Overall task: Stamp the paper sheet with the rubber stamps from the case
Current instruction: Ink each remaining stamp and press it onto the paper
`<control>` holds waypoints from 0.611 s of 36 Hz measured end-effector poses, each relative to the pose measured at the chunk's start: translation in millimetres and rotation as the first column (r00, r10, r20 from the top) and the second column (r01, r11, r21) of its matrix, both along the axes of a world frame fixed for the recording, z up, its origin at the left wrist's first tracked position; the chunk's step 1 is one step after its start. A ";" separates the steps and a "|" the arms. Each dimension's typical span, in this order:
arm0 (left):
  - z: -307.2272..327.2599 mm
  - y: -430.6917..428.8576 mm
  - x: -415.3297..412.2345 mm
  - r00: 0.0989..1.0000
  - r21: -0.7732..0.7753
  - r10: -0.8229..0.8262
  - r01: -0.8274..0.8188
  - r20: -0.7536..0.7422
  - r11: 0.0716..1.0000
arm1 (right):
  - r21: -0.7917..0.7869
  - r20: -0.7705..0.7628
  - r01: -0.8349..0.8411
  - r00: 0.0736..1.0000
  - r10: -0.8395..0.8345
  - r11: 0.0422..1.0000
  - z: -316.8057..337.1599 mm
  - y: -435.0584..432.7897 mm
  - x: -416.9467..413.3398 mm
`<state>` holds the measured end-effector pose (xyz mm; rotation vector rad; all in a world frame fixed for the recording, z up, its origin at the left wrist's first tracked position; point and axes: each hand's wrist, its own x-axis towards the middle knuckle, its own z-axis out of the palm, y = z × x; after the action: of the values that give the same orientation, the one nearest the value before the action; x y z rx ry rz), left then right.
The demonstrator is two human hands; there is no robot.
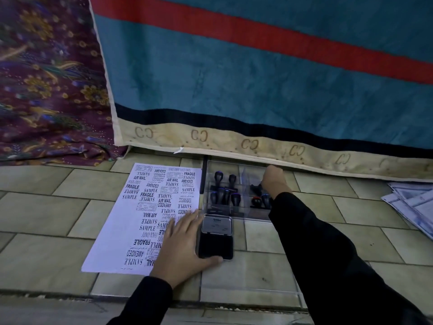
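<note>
Fingers of the right hand were curled under and hidden behind the back of the hand, down on a tilted black rubber stamp in the right compartment of the clear case; I cannot tell whether they had closed on it. Two more stamps stood just nearer in that compartment, one topped in red. The left compartment held about five upright black-handled stamps.

Left hand lay flat with straight, spread fingers, released, on the near right part of the paper sheet, its thumb along the near edge of the ink pad. The pad was open, its silver lid propped up on the far side, just beside the sheet and touching the near side of the case.

The sheet lay on the tiled floor, its long axis running away from the person and leaning slightly right. Black imprints covered its right half: SAMPLE, FRAGILE, AIR MAIL, AMENDED, EXPRESS, FAX OUT, facing different ways. The case sat just right of its far half.

Behind the case rose a blue mattress with a red stripe, its lower edge just over the case's far side. A purple floral cloth lay to the left, and loose papers lay well apart on the right.
</note>
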<state>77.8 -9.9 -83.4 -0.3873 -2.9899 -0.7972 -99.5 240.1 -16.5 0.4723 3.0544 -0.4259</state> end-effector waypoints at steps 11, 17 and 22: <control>-2.6 1.5 1.4 0.999 -0.024 -0.001 0.000 -0.034 1.000 | -0.235 -0.101 -0.016 0.995 -0.008 0.972 -2.5 0.1 -0.6; -2.5 1.9 1.7 0.999 -0.028 0.003 -0.005 -0.043 1.000 | -0.324 -0.300 -0.114 0.954 0.012 0.939 21.4 -3.8 10.1; -4.4 1.6 1.8 0.999 -0.006 0.001 -0.001 -0.053 1.000 | -0.393 -0.438 -0.183 0.899 -0.009 0.901 44.9 -15.6 45.0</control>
<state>79.7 -8.2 -87.9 -0.4008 -2.9441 -0.7649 -54.5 224.5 28.4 0.2345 3.2045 -1.3225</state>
